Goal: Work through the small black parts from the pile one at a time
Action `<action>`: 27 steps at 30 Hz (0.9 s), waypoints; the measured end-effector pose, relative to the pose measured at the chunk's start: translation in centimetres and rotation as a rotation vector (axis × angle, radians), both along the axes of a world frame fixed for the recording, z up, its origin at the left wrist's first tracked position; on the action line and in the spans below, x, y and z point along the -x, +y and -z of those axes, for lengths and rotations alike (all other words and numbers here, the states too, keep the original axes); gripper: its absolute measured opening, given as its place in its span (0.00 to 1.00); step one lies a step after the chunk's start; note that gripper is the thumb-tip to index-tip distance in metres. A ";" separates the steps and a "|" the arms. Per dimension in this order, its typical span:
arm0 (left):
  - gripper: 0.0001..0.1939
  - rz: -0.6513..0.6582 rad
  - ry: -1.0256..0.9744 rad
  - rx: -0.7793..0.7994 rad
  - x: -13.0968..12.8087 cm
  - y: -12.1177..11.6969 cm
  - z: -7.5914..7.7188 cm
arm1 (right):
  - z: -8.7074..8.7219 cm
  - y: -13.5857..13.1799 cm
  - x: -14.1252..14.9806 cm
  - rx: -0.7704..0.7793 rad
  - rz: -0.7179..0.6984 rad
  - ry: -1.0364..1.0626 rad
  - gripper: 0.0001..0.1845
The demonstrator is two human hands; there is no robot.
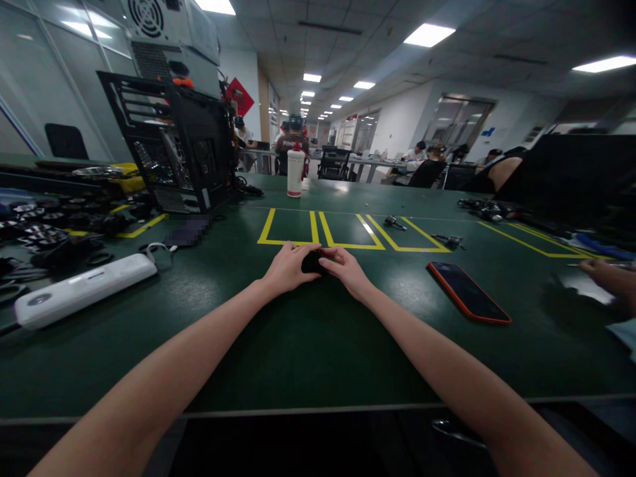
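Both my arms reach out over a dark green table (308, 344). My left hand (289, 267) and my right hand (346, 269) meet near the middle of it, just in front of yellow taped boxes (318, 233). Their fingers are curled together round a small black object (312, 262), which lies low on or just above the tabletop. Most of that object is hidden between the fingers, so I cannot make out what it is.
A phone in an orange case (467, 291) lies to the right. A white power strip (82, 289) and black parts lie at the left, behind them an open black computer case (173, 142). A white bottle (295, 172) stands further back. Another person's hand (603, 275) rests at the right edge.
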State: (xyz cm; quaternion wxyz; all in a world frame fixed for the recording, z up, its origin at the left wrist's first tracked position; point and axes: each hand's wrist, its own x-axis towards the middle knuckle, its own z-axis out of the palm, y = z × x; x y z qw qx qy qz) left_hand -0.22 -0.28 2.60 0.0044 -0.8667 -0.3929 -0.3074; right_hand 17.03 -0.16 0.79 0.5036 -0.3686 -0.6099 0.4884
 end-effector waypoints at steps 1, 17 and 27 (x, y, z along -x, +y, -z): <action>0.30 -0.001 0.000 0.004 0.0 0.0 0.0 | 0.0 0.1 0.0 0.010 0.022 -0.002 0.15; 0.30 0.004 -0.002 0.043 0.0 -0.2 -0.2 | 0.2 0.0 0.1 -0.018 -0.020 0.025 0.17; 0.31 0.010 0.006 0.030 0.1 0.0 -0.1 | 0.0 0.0 0.1 -0.016 -0.026 0.012 0.19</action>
